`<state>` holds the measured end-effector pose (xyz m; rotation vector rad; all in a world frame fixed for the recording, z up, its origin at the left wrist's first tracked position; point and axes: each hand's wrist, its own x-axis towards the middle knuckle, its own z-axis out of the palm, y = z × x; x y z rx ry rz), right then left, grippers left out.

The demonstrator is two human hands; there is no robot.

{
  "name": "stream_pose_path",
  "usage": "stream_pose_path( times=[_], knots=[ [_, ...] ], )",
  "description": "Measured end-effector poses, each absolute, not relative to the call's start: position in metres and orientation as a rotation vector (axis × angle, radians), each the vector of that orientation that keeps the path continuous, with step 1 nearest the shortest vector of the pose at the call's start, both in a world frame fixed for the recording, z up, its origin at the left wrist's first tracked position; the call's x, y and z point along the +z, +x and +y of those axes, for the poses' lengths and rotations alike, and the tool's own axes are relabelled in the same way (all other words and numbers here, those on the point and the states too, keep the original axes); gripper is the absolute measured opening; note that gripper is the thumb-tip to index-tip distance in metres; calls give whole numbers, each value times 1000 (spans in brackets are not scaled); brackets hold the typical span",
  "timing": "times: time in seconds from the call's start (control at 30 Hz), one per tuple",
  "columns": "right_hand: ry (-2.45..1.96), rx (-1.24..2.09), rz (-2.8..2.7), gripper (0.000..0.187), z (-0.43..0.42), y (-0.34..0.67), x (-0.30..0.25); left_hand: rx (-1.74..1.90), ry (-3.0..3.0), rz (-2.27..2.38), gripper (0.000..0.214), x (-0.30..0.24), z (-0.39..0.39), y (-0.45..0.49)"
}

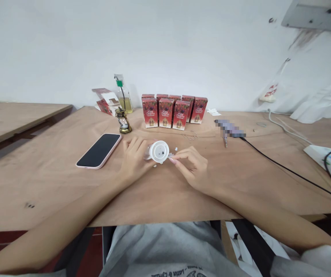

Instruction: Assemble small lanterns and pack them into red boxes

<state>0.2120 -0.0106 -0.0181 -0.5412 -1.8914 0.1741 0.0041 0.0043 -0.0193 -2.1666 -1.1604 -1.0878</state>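
Note:
In my left hand point(135, 156) is a small clear-sided piece with a white round plastic base point(155, 153); the fingers are wrapped around its side. The base faces me and shows a small dark spot near its middle. At the base's right rim, my right hand point(193, 164) pinches a small pale piece point(170, 155) between thumb and forefinger; its exact kind is too small to tell. A tiny white scrap point(176, 149) lies on the table just beyond the fingertips. To the left of my left hand lies a smartphone point(99, 150) with a pink edge.
Behind my hands stand a bronze-coloured mini lantern point(123, 122), a pump bottle point(125, 100) of yellow liquid, an opened red box point(106, 100) and several red Christmas boxes point(166, 114). Bent wires point(190, 135) lie before them. A corded tool point(230, 129) trails a black cable point(286, 173) rightward.

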Motion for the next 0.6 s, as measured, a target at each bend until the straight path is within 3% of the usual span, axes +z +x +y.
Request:
stream_pose_path(
  times=[0.6],
  knots=[
    [-483, 43, -1942, 9, -13, 209, -16, -1132, -2223, -1019, 22, -21, -6, 18]
  ],
)
